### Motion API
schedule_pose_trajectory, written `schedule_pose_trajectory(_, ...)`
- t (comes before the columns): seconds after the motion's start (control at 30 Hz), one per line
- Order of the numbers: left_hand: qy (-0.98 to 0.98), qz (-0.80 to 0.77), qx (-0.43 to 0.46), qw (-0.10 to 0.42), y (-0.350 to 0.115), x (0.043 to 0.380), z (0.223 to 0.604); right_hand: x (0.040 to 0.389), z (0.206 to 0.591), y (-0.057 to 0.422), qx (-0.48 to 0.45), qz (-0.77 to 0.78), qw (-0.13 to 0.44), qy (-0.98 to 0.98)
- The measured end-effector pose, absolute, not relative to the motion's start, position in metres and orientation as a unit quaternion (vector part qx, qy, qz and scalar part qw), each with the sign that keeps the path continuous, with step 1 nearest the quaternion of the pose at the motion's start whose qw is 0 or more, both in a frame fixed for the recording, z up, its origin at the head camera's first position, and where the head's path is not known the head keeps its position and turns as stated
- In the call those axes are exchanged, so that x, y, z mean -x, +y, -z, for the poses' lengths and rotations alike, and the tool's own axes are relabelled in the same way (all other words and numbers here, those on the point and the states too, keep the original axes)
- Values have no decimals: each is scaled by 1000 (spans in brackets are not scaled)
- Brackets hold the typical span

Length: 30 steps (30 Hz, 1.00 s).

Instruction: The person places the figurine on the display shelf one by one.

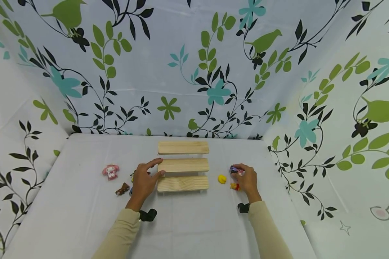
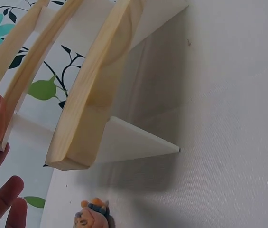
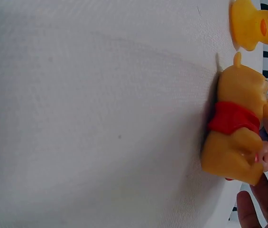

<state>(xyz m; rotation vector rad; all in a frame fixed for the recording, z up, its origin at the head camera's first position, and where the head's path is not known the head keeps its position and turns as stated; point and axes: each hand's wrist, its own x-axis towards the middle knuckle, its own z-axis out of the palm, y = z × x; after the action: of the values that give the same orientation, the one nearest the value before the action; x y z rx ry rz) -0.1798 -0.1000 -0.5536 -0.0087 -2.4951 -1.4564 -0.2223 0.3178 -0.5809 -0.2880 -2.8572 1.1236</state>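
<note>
Your tan left sleeve [image 1: 120, 232], bottom of frame | your left hand [image 1: 144, 182] pinches the wooden shelf [image 1: 183, 165], middle | your right hand [image 1: 249, 180] is at pink Piglet toy [image 3: 267, 157], middle right; can't tell if gripping

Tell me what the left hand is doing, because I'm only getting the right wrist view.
Observer: The left hand holds the left end of the middle wooden board.
Operator: How many boards are there?
Observer: Three in all, from the front board to the rear board.
Operator: Which toy is farthest left?
Observer: In the head view, a figure with a pink hood.
</note>
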Motion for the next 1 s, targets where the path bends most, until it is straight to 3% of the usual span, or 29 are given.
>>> schedule_pose_trajectory(0.37,-869,479,-5,124,-101,181,558,223,568,308,72,-371,89,-922)
schedule_pose_trajectory(1.0,-870,480,-7,116,-102,182,557,239,476,230,-96,-394,193,-894)
